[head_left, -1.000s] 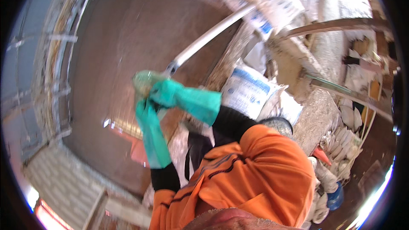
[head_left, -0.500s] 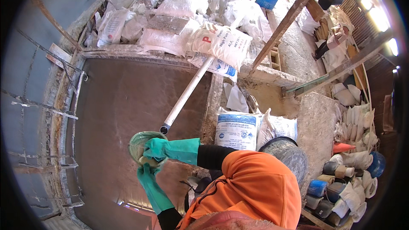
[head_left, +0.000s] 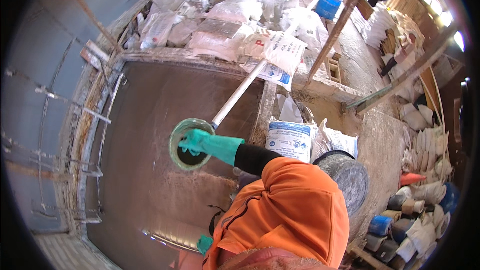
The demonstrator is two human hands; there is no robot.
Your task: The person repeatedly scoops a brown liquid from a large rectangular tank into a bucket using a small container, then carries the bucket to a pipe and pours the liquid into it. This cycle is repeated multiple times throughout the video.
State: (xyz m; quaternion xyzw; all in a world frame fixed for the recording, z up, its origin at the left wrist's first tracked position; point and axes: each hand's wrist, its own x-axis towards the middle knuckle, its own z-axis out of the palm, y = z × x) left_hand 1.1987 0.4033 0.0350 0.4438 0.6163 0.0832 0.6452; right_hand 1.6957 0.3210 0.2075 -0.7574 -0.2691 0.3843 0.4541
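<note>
My right hand [head_left: 197, 142], in a green rubber glove, reaches over a round green bowl [head_left: 176, 157]. Its fingers are partly bent and apart above the dark inside, with no held object visible. The bowl is at the grey-brown liquid [head_left: 150, 105] in the large basin. Close to the bowl's upper right rim is the lower end of a long white pipe [head_left: 240, 92]. My left hand [head_left: 204, 244], gloved alike, is low beside my body. Only a small part of it shows, so its fingers are hidden.
White printed sacks [head_left: 289, 140] stand right of the basin, beside a dark round tub [head_left: 345, 180]. More bags [head_left: 235, 7] are heaped behind the far ledge. A blue barrel [head_left: 328, 4] stands farther back. Metal bars [head_left: 75, 102] run along the left, and containers [head_left: 380, 225] crowd the lower right.
My left hand has come off the bowl and drawn back toward my body. The bowl has moved up and right, nearer the pipe, with my right hand over it. The view has shifted.
</note>
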